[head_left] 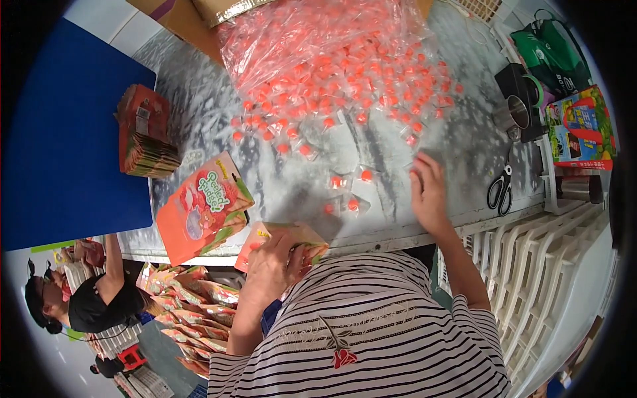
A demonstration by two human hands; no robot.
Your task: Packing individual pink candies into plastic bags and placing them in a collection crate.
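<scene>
My left hand [269, 262] is closed on a printed orange-red snack pouch [308, 237] at the table's front edge. Over the table to the right, my right hand [431, 192] has its fingers apart and holds nothing that I can see. Just beyond its fingertips lies a small clear-wrapped red candy [411, 140]. Several more wrapped candies [353, 204] lie loose between my hands. Past them, a big heap of the same candies [345, 73] spills out of a clear plastic bag [265, 40]. Left of my left hand, another pouch [206, 205] lies flat.
A stack of pouches [149, 156] stands beside a blue board [79, 132] on the left. Black-handled scissors [501, 192] and a metal cup [517, 113] are at the right. White plastic crates [531, 278] stand below the right edge. Filled pouches [192, 312] and another person [99, 298] are lower left.
</scene>
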